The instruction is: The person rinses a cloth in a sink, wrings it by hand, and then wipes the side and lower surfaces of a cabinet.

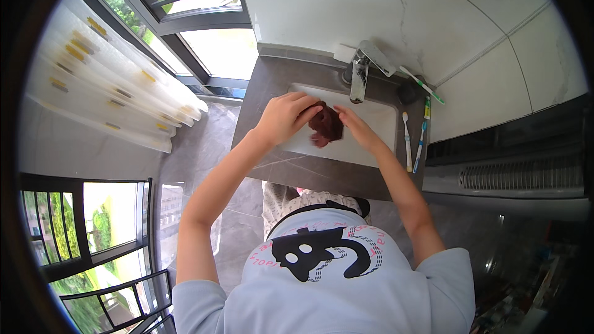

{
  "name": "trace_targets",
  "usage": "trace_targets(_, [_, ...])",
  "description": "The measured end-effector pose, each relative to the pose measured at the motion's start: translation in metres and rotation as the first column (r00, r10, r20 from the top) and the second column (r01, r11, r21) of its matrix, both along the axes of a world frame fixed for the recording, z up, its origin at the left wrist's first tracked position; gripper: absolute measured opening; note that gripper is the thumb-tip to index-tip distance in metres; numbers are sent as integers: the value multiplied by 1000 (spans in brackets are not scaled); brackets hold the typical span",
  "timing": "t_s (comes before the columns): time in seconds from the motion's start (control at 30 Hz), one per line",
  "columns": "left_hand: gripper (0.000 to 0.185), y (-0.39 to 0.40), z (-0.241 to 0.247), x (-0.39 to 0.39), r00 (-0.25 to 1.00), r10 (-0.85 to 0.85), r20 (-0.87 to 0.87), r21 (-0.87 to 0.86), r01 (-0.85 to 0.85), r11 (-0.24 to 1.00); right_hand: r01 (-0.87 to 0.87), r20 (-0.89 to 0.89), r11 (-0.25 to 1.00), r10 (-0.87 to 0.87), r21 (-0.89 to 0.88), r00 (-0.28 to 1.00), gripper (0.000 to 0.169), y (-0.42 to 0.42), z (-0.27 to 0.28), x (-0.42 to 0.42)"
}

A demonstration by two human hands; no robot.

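A crumpled dark red piece of cloth hangs over the white sink basin, slightly blurred along its lower end. My left hand grips its upper left side, thumb and fingers bent around the edge. At the cloth's right edge are the fingertips of my right hand; whether they pinch it or only touch it is unclear. Just behind the cloth stands a chrome single-lever faucet, its spout pointing over the basin. No water stream can be made out.
Right of the basin, a white-and-yellow toothbrush, a blue toothbrush and a toothpaste tube lie on the grey countertop. A green toothbrush leans on a dark cup. A patterned curtain hangs left by the windows.
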State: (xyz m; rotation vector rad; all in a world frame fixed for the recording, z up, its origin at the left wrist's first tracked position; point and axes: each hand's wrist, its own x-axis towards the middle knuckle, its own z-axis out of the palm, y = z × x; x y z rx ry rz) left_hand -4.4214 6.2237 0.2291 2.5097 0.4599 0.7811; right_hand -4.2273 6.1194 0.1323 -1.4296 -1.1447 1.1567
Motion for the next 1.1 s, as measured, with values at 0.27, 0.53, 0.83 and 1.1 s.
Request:
trace_targets(0.27, [21, -12, 66, 1, 955, 209, 212, -517, -72, 853, 108, 293, 864, -280, 491, 914, 20, 8, 53, -44])
trace_targets(0.53, [28, -2, 101, -40, 991, 130, -14, -566, -115, 816, 297, 253, 788, -488, 539, 835, 8, -3, 115, -28])
trace_targets(0.83, [27, -29, 104, -51, 999, 24, 39, -520, 0, 854, -203, 670, 967, 49, 153, 741, 40, -29, 98, -94])
trace_targets(1.1, [27, -29, 108, -111, 953, 234, 191, -477, -118, 871, 246, -206, 935, -196, 256, 959, 13, -35, 28, -121])
